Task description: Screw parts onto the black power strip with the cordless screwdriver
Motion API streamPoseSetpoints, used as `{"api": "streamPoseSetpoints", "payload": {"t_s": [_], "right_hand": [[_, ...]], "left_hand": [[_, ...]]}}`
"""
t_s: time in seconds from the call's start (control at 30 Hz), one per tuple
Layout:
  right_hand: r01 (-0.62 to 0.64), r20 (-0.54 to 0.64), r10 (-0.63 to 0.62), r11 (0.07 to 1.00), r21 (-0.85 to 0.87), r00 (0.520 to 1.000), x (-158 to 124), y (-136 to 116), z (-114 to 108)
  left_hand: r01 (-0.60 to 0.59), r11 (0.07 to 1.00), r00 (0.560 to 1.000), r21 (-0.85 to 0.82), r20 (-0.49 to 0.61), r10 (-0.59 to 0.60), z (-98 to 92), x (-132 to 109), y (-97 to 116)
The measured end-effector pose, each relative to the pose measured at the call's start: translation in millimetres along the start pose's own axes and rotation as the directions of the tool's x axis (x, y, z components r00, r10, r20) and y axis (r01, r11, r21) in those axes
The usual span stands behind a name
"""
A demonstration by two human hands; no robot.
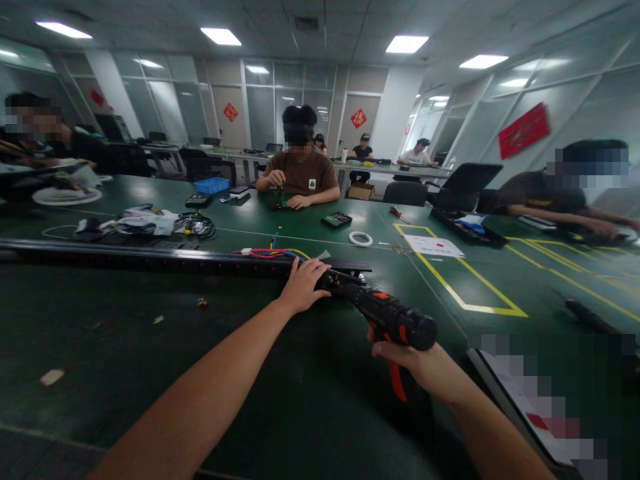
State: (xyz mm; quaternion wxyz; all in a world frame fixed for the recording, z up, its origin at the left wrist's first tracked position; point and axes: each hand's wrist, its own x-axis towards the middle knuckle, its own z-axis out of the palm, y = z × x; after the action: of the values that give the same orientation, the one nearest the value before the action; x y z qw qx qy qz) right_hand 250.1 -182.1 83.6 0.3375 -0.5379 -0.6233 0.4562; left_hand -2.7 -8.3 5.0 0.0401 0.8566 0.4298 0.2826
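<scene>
A long black rail (200,261) lies across the table, with red, blue and yellow wires (280,252) coming out along its far side towards the right end. My left hand (303,287) grips that end, fingers over the top and thumb on the near side. In my right hand (417,363) is a black and orange cordless screwdriver (393,312), its handle wrapped by my fingers. The tool's nose points left at the rail's end, beside my left thumb. Whether its tip touches a screw is too small to tell.
Beyond the rail are a white ring (361,239), a bit case (337,219), a red screwdriver (399,213), a blue basket (211,185) and bundled cables (197,227). Yellow tape (493,310) marks the right side. A co-worker (300,167) sits opposite; others sit left and right.
</scene>
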Motion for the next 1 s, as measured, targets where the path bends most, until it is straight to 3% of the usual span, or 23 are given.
{"api": "streamPoseSetpoints", "payload": {"t_s": [1.0], "right_hand": [[-0.006, -0.001, 0.006, 1.0, -0.005, 1.0, -0.7, -1.7, 1.8]], "left_hand": [[0.001, 1.0, 1.0, -0.005, -0.005, -0.001, 1.2, 0.3, 0.6]]}}
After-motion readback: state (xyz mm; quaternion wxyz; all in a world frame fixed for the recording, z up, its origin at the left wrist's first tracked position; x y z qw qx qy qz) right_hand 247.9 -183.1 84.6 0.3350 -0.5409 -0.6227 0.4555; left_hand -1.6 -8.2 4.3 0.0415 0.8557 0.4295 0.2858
